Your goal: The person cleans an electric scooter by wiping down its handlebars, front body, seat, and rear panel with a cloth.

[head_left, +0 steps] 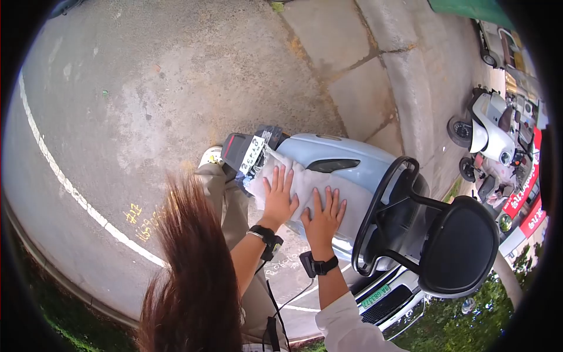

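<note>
My left hand (277, 199) lies flat on a white cloth (352, 196), its fingers spread. Beside it, my right hand (324, 219) rests palm down on the same cloth, fingers stretched and slightly apart. The cloth covers part of the rear side of a light-blue scooter (375, 157). Near my left fingertips, the cloth's edge meets the scooter's number plate (253, 154) and dark tail section. Black straps with small devices circle both wrists. My palms hide the cloth beneath them.
A black backrest (458, 247) and grab rail (375, 214) rise from the scooter's seat. Close behind stands a car with a green plate (375, 297). Parked white scooters (491, 126) line the right. Long hair (193, 276) hangs at lower left. A thin cable (296, 296) dangles below my wrists.
</note>
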Demonstrator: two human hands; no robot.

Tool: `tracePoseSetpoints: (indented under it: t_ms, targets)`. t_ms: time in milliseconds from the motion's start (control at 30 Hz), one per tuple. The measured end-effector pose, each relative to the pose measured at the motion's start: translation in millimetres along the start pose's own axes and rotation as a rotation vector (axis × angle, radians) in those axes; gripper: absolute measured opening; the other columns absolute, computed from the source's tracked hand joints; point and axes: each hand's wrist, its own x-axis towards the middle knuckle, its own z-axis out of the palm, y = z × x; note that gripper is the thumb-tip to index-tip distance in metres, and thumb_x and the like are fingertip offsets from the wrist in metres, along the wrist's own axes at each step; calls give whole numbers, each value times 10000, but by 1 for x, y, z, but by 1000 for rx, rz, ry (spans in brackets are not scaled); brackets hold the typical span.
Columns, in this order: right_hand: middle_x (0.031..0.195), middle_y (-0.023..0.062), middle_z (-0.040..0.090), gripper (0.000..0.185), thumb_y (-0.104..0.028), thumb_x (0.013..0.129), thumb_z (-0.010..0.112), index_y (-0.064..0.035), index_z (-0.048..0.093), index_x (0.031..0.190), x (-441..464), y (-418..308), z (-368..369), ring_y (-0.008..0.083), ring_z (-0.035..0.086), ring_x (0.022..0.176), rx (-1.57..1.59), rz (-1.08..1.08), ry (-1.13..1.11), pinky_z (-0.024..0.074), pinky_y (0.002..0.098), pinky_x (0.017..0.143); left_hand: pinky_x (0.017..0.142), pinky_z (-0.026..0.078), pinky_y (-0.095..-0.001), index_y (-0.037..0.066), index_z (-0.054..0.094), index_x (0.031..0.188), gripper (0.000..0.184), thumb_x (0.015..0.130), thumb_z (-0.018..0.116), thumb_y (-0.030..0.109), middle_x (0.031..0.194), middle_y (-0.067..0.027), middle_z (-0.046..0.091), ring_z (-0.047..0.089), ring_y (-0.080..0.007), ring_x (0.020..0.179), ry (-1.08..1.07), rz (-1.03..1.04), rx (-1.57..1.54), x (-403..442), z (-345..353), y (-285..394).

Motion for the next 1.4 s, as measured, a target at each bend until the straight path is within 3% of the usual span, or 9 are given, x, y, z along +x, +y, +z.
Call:
tracePoseSetpoints:
  t_ms: [267, 467, 633, 767, 967, 1033, 1067, 1167, 1400]
  targets:
    - [1229, 121, 423, 465, -242, 675, 585, -148, 516, 1125, -11, -16, 3, 297, 310, 1208, 126, -192, -90, 147, 502, 1002, 957, 85, -613, 19, 276, 1280, 636, 681, 488, 46, 1384, -168, 143, 67, -367, 1288, 100, -199, -257, -43, 27, -4]
    - [1157, 117, 444, 484, -116, 572, 618, -112, 549, 1051, -43, -6, 9, 307, 388, 1091, 92, -199, -134, 226, 553, 898, 959, 284, -419, 5, 366, 1205, 588, 632, 474, -70, 1251, -221, 312, 282, -425, 1146, 128, -253, -371, -76, 19, -1]
    - [979, 92, 509, 280, 10, 597, 535, -81, 595, 855, 37, -33, 4, 300, 459, 894, 313, -226, -59, 374, 405, 766, 833, 398, -397, -41, 477, 1081, 498, 589, 550, -59, 1062, -223, 453, 452, -380, 978, 279, -172, -371, -37, -24, -8]
    - [979, 98, 520, 307, 29, 641, 491, -62, 597, 914, 126, -64, 14, 278, 477, 884, 467, -405, -57, 385, 365, 761, 860, 380, -402, 9, 476, 1129, 489, 647, 547, -30, 1083, -233, 457, 450, -375, 995, 485, -190, -190, 22, -80, -30]
    - [996, 73, 531, 320, -57, 715, 472, -93, 587, 1011, 188, -85, 78, 243, 479, 930, 158, -672, -181, 370, 388, 786, 862, 372, -393, 81, 476, 1157, 532, 646, 561, -44, 1058, -182, 483, 468, -359, 969, 400, -302, -313, 89, -92, -106]
    - [1083, 74, 512, 337, -154, 730, 484, -107, 568, 1052, 191, -79, 93, 249, 441, 1049, -123, -562, -616, 316, 462, 865, 828, 396, -396, 128, 527, 1118, 474, 673, 513, -34, 1036, -169, 487, 485, -355, 943, 323, -307, -187, 99, -67, -124]
    - [1083, 74, 512, 337, -154, 730, 484, -107, 568, 1052, 189, -77, 98, 249, 441, 1049, -124, -563, -618, 316, 462, 865, 828, 396, -396, 128, 527, 1118, 474, 673, 513, -34, 1036, -169, 487, 485, -355, 943, 322, -309, -189, 97, -51, -133]
    - [1264, 99, 399, 456, -302, 696, 501, -104, 528, 1105, 186, -71, 101, 297, 272, 1232, -119, -584, -722, 169, 537, 966, 794, 416, -399, 136, 572, 1069, 414, 699, 463, -13, 1014, -161, 492, 487, -358, 942, -54, -301, -97, 76, -17, -139]
    - [1062, 81, 526, 269, -180, 708, 511, -153, 612, 957, 180, -76, 107, 273, 433, 1080, -6, -751, -649, 309, 408, 907, 774, 427, -376, 99, 605, 1011, 355, 716, 429, 11, 952, -194, 500, 526, -349, 859, -43, -344, -317, 44, -23, -136]
